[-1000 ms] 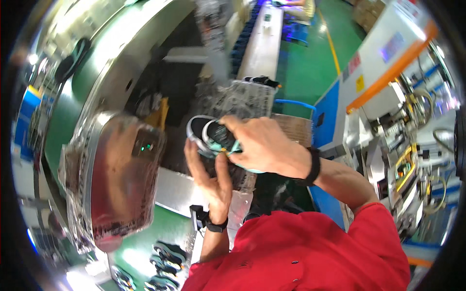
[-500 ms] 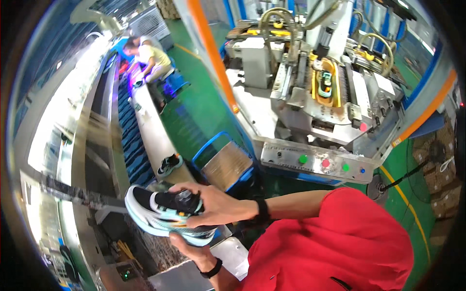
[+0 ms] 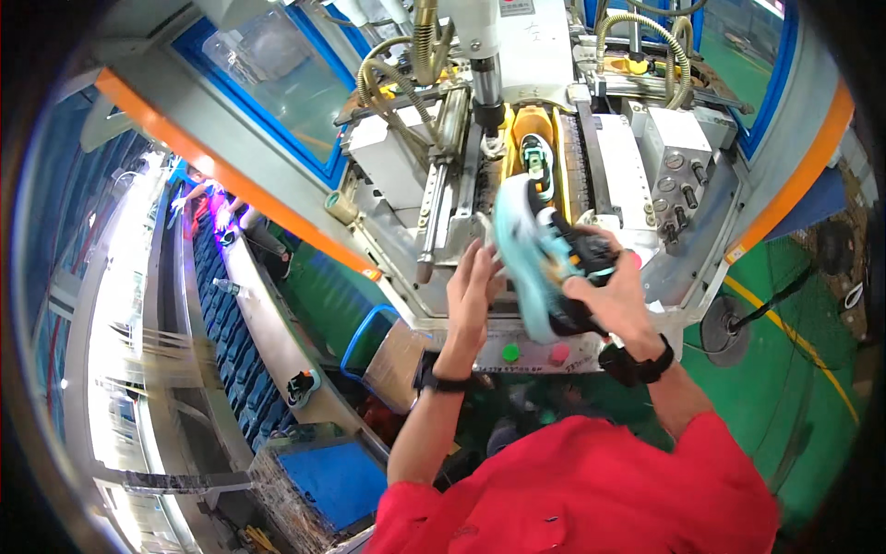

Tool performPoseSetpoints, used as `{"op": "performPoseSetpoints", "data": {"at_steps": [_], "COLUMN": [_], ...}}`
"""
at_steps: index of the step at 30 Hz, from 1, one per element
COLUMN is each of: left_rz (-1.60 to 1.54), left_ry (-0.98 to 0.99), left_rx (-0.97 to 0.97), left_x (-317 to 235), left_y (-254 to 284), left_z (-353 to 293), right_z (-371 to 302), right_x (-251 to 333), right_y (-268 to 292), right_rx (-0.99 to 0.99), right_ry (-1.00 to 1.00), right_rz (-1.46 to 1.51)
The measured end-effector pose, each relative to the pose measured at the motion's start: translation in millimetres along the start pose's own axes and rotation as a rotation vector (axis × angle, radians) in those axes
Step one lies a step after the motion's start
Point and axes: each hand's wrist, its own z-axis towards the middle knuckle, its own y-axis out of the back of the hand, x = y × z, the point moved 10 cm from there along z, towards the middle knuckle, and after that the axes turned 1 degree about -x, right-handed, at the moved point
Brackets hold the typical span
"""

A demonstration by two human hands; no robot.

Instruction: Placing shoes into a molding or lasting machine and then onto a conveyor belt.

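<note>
A big grey machine (image 3: 517, 166) stood in front, with an orange band along its edge. In its middle sat a yellow holder (image 3: 535, 148) with a shoe (image 3: 537, 159) inside. A green button (image 3: 509, 352) and a pink button (image 3: 559, 352) sat on its front panel. Below was the green floor (image 3: 784, 369), with a yellow line (image 3: 794, 337) painted across it. One small shoe (image 3: 301, 386) lay on the long belt (image 3: 268, 323) to the left.

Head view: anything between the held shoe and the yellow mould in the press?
Nothing: in the head view the shoe toe overlaps the yellow mould base. Right hand grips it.
</note>
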Motion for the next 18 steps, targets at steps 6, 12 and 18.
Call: {"op": "performPoseSetpoints", "data": {"at_steps": [6,12,18], "left_rz": [0.630,0.971,0.742], "left_ry": [-0.239,-0.119,-0.007], "left_rx": [-0.116,-0.203,-0.238], "left_x": [51,93,94], "left_y": [-44,-85,-57], "left_z": [201,285,300], "right_z": [31,40,118], "right_x": [-2,-20,-18], "right_y": [117,162,161], "right_rx": [-0.369,-0.530,-0.477], "right_ry": [0.023,-0.029,-0.001], "right_rz": [-0.167,-0.257,-0.428]}}
